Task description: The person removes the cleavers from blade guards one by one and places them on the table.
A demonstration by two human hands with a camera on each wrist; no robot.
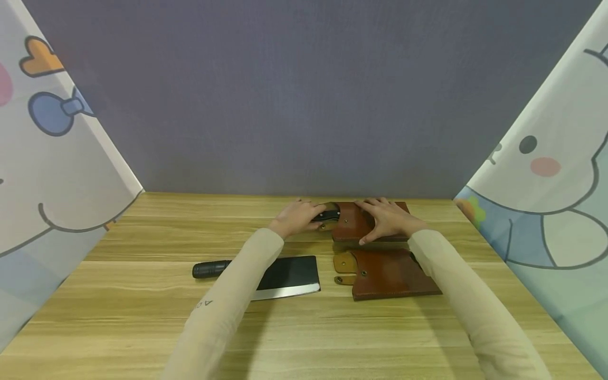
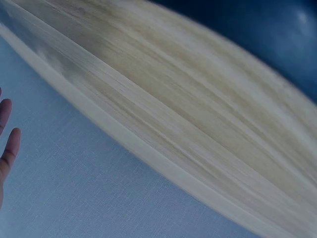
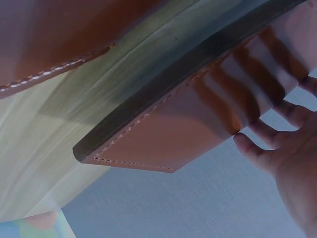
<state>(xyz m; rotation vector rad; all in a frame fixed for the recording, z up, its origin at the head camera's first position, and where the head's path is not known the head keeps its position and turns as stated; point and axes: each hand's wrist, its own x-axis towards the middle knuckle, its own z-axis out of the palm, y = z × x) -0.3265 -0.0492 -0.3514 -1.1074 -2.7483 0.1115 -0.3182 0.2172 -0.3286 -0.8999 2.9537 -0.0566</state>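
Note:
A cleaver with a black handle (image 1: 328, 215) sits in a brown leather sheath (image 1: 350, 224) at the back of the table. My left hand (image 1: 299, 216) is at that handle, its thumb on the near side and a finger on the far side. In the left wrist view, two fingers (image 2: 11, 148) look fairly straight and spread. My right hand (image 1: 386, 217) reaches over the sheath with spread fingers. Its fingertips touch the sheath's far edge in the right wrist view, and the thumb lies near the front edge. The blade is hidden.
A bare cleaver (image 1: 292, 274) with a black ribbed handle (image 1: 209, 269) lies left of centre, partly behind my left sleeve. A second leather sheath (image 1: 389, 277) with tan straps lies at right. A grey panel (image 1: 304, 105) stands behind the wooden table (image 1: 119, 306), with printed cloth at both sides.

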